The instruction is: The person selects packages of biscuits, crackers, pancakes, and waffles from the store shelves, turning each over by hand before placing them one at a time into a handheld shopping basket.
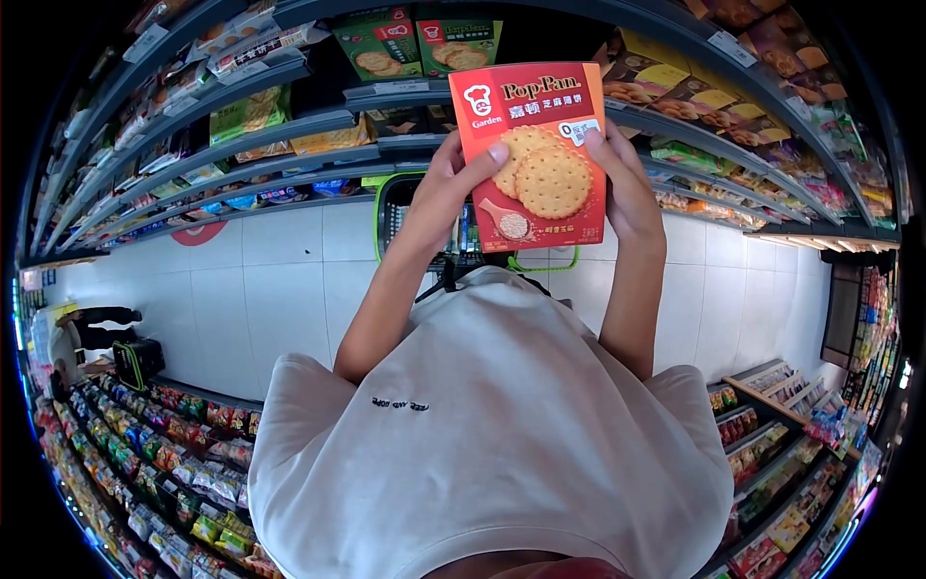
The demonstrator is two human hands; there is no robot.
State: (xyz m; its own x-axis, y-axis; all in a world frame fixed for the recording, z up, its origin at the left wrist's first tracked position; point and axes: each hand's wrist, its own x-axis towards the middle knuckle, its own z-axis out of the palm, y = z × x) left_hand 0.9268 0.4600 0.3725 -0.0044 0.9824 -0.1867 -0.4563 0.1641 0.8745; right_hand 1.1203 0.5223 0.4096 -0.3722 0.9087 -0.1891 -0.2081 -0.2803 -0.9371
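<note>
A red Pop-Pan cracker box (545,188) is held upright in front of my chest, its front with two round crackers facing me. My left hand (446,188) grips the box's left edge, thumb on the front and fingers behind. On the opposite edge my right hand (625,183) holds it the same way, thumb near the white label. The fingers behind the box are hidden. Below it stands a shopping basket (391,207) with a green rim, partly covered by the box and my arms. Two green Pop-Pan boxes (461,46) sit on the shelf just beyond.
Shelves of packaged snacks curve ahead, with a shelf edge (400,89) close behind the box. Yellow cookie packs (666,82) fill the right side. Behind me run more snack racks (183,454). Another person (72,338) stands at the far left by a dark basket (140,362).
</note>
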